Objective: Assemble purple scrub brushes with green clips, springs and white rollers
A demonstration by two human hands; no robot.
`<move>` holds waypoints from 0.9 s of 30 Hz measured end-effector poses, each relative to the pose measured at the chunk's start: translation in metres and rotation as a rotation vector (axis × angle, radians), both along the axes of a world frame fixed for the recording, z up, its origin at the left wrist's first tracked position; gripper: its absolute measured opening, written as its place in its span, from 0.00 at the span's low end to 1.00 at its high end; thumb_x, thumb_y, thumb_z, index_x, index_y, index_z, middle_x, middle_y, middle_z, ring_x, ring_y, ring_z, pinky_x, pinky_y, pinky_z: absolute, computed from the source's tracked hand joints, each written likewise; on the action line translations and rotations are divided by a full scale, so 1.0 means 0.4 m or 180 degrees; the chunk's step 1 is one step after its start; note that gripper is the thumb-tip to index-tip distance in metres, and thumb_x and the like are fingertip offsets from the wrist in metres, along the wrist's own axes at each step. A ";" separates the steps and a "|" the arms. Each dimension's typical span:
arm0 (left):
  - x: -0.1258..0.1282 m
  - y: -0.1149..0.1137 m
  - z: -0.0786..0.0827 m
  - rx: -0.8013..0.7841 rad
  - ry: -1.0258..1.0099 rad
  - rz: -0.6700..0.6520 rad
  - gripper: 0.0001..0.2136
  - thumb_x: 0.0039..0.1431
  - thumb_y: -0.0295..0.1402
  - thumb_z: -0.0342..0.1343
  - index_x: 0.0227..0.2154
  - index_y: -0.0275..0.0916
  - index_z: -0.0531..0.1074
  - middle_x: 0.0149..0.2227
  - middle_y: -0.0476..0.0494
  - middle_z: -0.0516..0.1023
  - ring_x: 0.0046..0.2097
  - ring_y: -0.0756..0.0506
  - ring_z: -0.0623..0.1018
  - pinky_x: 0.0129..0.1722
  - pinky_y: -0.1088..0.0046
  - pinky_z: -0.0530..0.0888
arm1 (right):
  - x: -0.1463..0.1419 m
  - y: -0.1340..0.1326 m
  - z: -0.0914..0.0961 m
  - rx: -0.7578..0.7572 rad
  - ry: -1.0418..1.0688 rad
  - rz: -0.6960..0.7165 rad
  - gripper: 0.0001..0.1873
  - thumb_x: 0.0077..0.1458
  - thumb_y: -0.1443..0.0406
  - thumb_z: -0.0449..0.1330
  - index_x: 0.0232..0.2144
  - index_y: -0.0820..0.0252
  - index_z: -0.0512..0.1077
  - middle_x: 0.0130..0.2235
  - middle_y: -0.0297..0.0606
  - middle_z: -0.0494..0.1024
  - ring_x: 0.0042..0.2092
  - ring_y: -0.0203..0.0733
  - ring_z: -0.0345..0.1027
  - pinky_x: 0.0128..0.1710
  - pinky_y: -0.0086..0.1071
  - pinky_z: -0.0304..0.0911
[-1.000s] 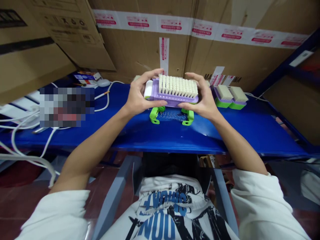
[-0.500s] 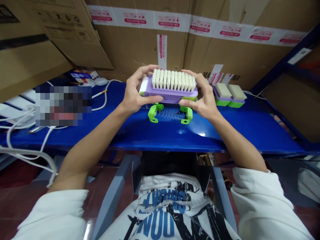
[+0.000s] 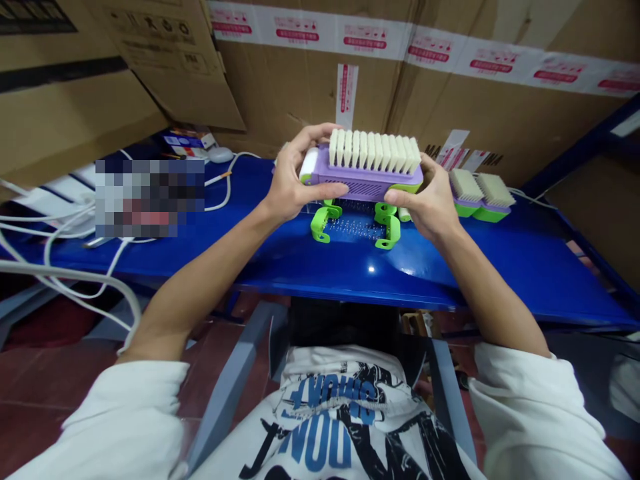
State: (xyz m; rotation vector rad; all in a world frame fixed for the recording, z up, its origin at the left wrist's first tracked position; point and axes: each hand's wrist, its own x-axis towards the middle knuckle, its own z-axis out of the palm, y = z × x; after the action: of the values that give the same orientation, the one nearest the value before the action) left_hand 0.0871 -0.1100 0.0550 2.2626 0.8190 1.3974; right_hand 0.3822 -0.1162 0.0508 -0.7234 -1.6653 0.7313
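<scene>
A: Judging from the head view, how far along is the work?

B: 2 brushes are set aside on the shelf. A 3rd brush is held above a green base, grasped by left hand and right hand; joining seems left.

A: Any writing?

B: Carton tape print is unreadable; the shirt lettering is seen upside down, partly "DON'T".

Blue tabletop under hands. Two finished brushes right of hands, side by side, bristles up. White cables and computer mouse left of hands. Taped cardboard boxes behind hands.
</scene>
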 end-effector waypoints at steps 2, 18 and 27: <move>-0.003 0.003 -0.004 0.0040 -0.0004 0.0004 0.60 0.58 0.82 0.71 0.83 0.51 0.65 0.75 0.35 0.77 0.82 0.15 0.71 0.80 0.32 0.76 | 0.004 0.002 -0.003 -0.0096 0.0012 0.0106 0.61 0.29 0.24 0.86 0.57 0.48 0.80 0.62 0.45 0.87 0.66 0.68 0.84 0.72 0.66 0.80; -0.038 0.020 -0.003 0.0044 0.0362 0.0082 0.66 0.54 0.86 0.68 0.86 0.53 0.59 0.80 0.36 0.70 0.85 0.15 0.65 0.79 0.33 0.75 | 0.053 -0.048 0.040 0.0424 -0.0652 -0.0369 0.52 0.32 0.29 0.90 0.53 0.45 0.85 0.56 0.44 0.86 0.68 0.74 0.79 0.75 0.71 0.74; -0.025 0.017 0.000 0.0061 -0.0034 -0.0265 0.68 0.55 0.86 0.71 0.85 0.48 0.58 0.79 0.35 0.74 0.84 0.21 0.66 0.82 0.40 0.72 | 0.046 -0.018 0.028 0.0313 -0.0337 -0.0154 0.60 0.27 0.22 0.85 0.55 0.46 0.83 0.55 0.40 0.88 0.63 0.70 0.83 0.70 0.67 0.78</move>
State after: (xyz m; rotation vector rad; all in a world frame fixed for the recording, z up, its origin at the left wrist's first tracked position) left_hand 0.0771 -0.1032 0.0551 2.2740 0.7026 1.3843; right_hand 0.4004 -0.1233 0.0620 -0.7406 -1.7606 0.5816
